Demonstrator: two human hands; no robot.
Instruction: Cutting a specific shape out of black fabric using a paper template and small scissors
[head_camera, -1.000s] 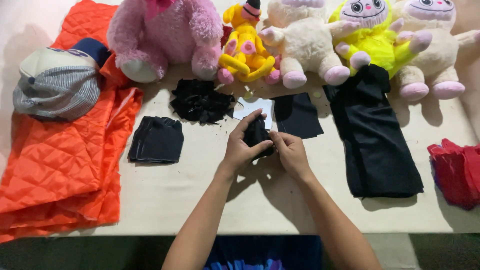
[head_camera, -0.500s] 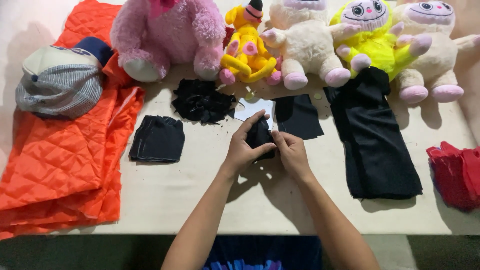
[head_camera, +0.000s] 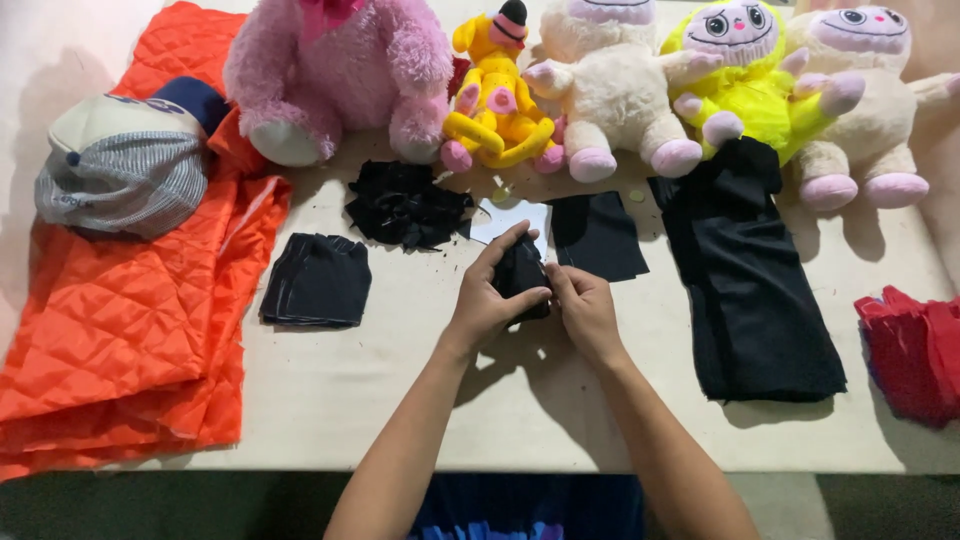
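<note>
hardly shifted since before, both hands (head_camera: 535, 300) pinch a small, bunched black fabric piece (head_camera: 520, 272).

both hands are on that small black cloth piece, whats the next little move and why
Probably set the black cloth piece flat on the table. The left hand and right hand pinch it bunched up above the white paper, and the folded black stack lies close by.

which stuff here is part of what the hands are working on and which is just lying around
In hand:
- left hand and right hand, both gripping the small black fabric piece
- white paper just behind it

Lying about:
- folded black cloth
- black scrap pile
- long black cloth
- orange quilted fabric
- cap
- plush toys
- red cloth
</note>
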